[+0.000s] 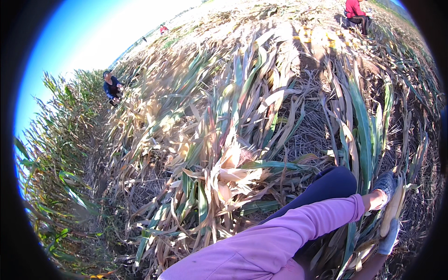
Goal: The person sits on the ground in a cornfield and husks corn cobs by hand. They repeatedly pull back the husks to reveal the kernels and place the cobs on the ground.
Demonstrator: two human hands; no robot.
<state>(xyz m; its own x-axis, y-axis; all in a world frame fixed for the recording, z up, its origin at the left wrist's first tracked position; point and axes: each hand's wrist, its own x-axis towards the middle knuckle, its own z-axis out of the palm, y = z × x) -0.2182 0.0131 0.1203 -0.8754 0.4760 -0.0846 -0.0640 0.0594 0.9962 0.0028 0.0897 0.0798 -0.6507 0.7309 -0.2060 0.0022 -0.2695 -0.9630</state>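
At the lower right, an ear of corn in its dry husk (pixel 391 211) lies between my gloved hands. My left hand (pixel 384 189), in a grey knit glove below a pink sleeve, grips its upper end. My right hand (pixel 389 238), in a pale glove, holds the lower end. The fingers of both hands are partly hidden. Cut corn stalks with long green and dry leaves (pixel 364 140) lie beside my left hand. More husked ears (pixel 224 190) lie among the stalks in the middle of the view, left of my dark-clad knee (pixel 332 185).
Standing corn plants (pixel 63 168) line the left side. A person in dark clothes (pixel 112 87) is by them. Another in a red top (pixel 355 12) sits at the upper right, near a pile of yellow corn ears (pixel 323 37). A distant person (pixel 163 29) wears red.
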